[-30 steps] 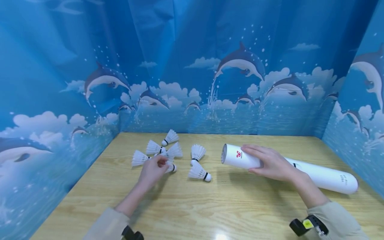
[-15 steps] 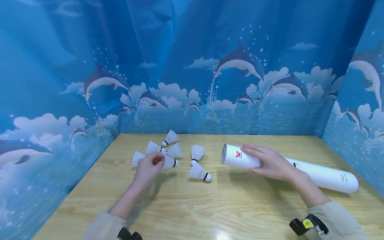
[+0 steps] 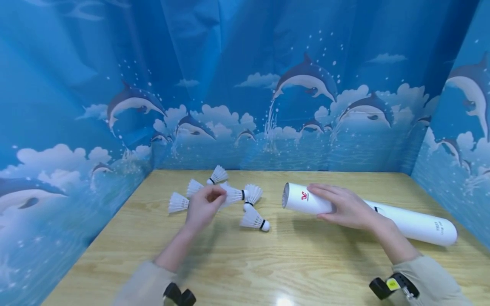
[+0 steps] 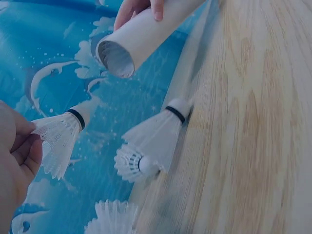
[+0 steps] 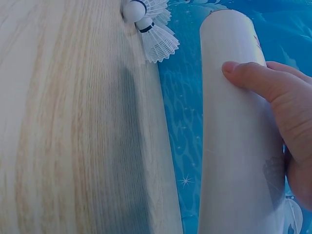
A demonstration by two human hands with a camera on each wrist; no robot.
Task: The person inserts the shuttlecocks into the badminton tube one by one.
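My left hand (image 3: 204,207) pinches a white shuttlecock (image 3: 232,195) by its feather skirt, above the table. In the left wrist view the cork of this held shuttlecock (image 4: 61,136) points away from the fingers, toward the tube. A long white shuttlecock tube (image 3: 413,222) lies at the right, its open end facing left and raised off the table. Near that end my right hand (image 3: 350,208) grips it, the thumb along the side in the right wrist view. Looking into the mouth from the left wrist, feathers show inside the tube (image 4: 146,34).
Two shuttlecocks touch in the middle, one behind (image 3: 253,193) and one in front (image 3: 252,219). Several others lie at the left, among them a left one (image 3: 178,203) and a back one (image 3: 218,173). A blue dolphin-print curtain (image 3: 245,85) borders the wooden table (image 3: 245,263).
My left hand has lifted a shuttlecock from the left group and carried it rightward, toward the tube. The right hand and the tube have stayed in place.
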